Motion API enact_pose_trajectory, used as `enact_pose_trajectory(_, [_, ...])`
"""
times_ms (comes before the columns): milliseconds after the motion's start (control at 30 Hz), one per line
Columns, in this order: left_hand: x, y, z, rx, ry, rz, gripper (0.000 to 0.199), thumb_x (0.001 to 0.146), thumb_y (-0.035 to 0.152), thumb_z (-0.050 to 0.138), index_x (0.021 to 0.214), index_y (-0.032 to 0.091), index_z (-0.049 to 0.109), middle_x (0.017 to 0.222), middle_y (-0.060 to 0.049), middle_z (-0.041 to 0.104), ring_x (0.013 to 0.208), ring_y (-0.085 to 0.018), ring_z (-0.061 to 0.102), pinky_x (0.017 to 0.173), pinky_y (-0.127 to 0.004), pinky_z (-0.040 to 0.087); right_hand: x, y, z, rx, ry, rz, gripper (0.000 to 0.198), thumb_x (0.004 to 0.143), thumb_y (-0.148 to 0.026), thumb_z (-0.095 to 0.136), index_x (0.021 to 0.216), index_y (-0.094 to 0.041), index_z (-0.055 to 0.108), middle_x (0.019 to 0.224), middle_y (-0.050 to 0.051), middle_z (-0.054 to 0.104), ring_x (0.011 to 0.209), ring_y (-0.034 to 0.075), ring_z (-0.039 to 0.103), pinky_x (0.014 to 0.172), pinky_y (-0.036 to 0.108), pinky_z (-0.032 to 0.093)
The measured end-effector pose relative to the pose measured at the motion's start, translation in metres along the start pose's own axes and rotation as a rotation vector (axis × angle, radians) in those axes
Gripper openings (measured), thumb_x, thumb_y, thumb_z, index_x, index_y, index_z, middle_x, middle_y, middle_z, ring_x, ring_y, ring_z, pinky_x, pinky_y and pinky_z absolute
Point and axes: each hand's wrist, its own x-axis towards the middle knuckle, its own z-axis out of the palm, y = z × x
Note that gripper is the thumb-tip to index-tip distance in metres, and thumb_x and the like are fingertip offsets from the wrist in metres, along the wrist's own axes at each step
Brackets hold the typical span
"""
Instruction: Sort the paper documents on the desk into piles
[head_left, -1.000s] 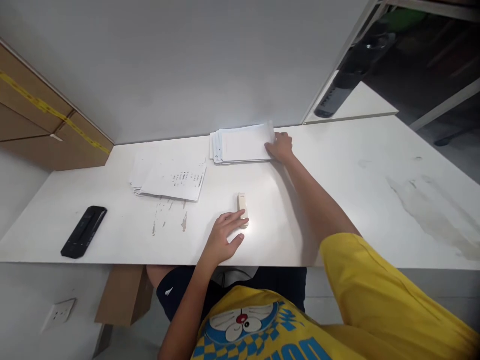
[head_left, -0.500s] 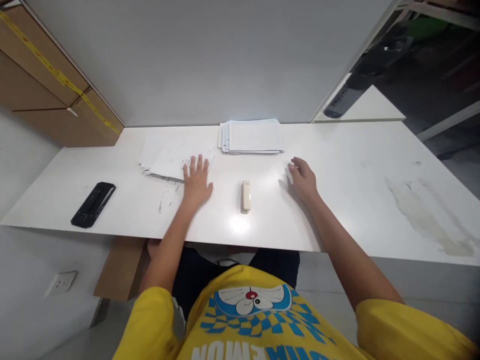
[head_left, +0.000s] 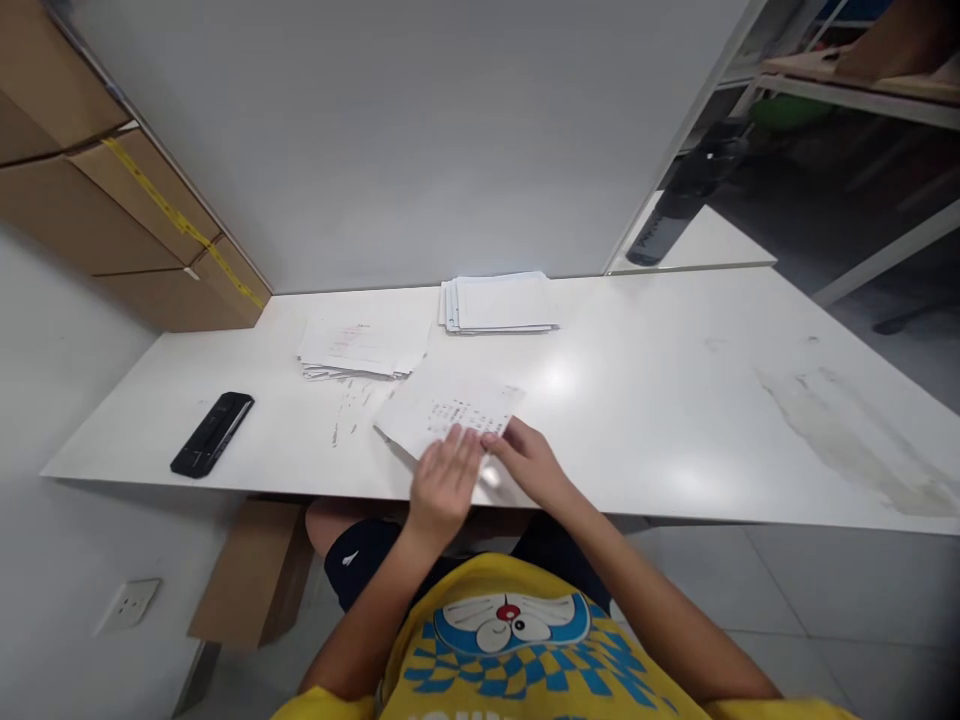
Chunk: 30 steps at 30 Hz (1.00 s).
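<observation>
A white sheet of paper point(head_left: 431, 395) with rows of dark marks lies slanted in front of me, near the table's front edge. My left hand point(head_left: 444, 485) rests on its lower edge with the fingers stretched out flat. At the right corner of the sheet, my right hand point(head_left: 534, 462) pinches the paper between thumb and fingers. To the far left of the sheet sits a stack of loose papers point(head_left: 367, 345), its top page bearing faint reddish writing. The small cream stapler is hidden from sight, with the sheet and my hands over that area.
A neat pile of folded papers point(head_left: 502, 303) stands against the back panel. The black phone-like object point(head_left: 212, 434) lies at the left. Cardboard boxes point(head_left: 180, 290) are stacked in the left corner, and a dark bottle point(head_left: 675, 205) leans beyond the panel at right.
My left hand has drawn a sheet off the loose stack toward me and to the right. My right hand has come in leftward and taken its corner. The stapler has become covered.
</observation>
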Motion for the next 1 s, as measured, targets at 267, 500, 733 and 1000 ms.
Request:
enact_pose_trajectory(267, [-0.007,-0.019,-0.009,-0.366,0.284,-0.519,0.086,0.095,0.05,0.057,0.162,0.029,0.007,0.166,-0.015,0.024,0.155,-0.032,0.017,0.122,-0.053,0.031,-0.009,0.019,-0.04,0.038,0.016,0.049,0.041,0.076,-0.053,0.075,0.102,-0.021,0.075,0.105,0.008,0.078,0.098,0.031,0.071,0.084,0.044,0.057])
enact_pose_trajectory(500, [0.023,-0.057,-0.028,-1.002,0.15,-0.854,0.05,0.073,0.056,0.079,0.101,0.015,0.076,0.099,-0.012,0.078,0.101,-0.033,0.071,0.087,-0.042,0.058,-0.022,0.025,-0.07,0.088,0.209,0.051,0.037,0.072,-0.053,0.078,0.092,-0.022,0.077,0.098,0.008,0.079,0.097,0.031,0.071,0.088,0.047,0.056])
enact_pose_trajectory(733, [0.024,-0.043,-0.011,-1.097,0.312,-0.984,0.05,0.062,0.064,0.082,0.055,0.018,0.065,0.054,-0.003,0.063,0.065,-0.023,0.065,0.062,-0.033,0.054,-0.029,0.05,-0.097,0.012,0.347,0.059,0.033,0.074,-0.052,0.075,0.087,-0.023,0.079,0.1,0.007,0.079,0.105,0.033,0.07,0.096,0.052,0.053])
enact_pose_trajectory(1000, [0.027,-0.051,0.002,-1.087,0.448,-1.022,0.044,0.056,0.054,0.088,0.068,0.014,0.074,0.068,-0.005,0.071,0.077,-0.025,0.067,0.066,-0.033,0.053,-0.035,0.051,-0.111,0.451,0.577,-0.046,0.044,0.065,-0.031,0.081,0.108,-0.026,0.072,0.094,0.002,0.076,0.097,0.024,0.07,0.086,0.041,0.059])
